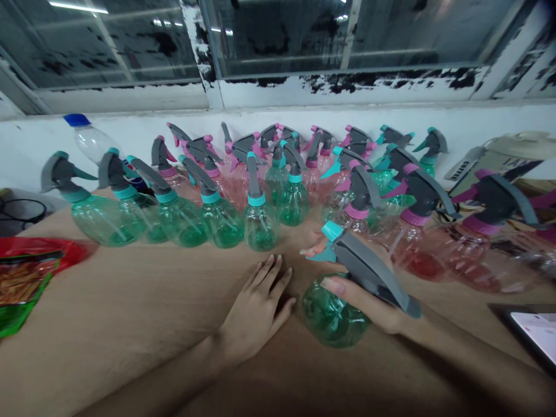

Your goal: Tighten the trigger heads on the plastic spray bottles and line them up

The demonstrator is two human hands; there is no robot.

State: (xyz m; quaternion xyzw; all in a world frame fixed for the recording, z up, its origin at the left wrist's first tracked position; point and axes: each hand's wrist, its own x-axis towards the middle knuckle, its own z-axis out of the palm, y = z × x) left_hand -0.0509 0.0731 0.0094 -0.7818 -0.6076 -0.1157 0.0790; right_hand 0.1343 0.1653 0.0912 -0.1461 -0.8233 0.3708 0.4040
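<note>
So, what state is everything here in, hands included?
Left hand: palm down, holding nothing
Right hand: gripping the held spray bottle
Held spray bottle: green, spray head on
Other green bottles: standing, spray heads on
Pink bottles: standing, spray heads on
Clear bottle: blue cap on
Phone: screen lit

Brown tbl (pixel 130 313) — green spray btls (pixel 223 224), pink spray btls (pixel 426 263), red snack pkt (pixel 26 275), lit phone (pixel 537 335)

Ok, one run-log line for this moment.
left hand: flat on tabletop | right hand: holding green trigger spray bottle | beyond: green spray bottles, pink spray bottles
</note>
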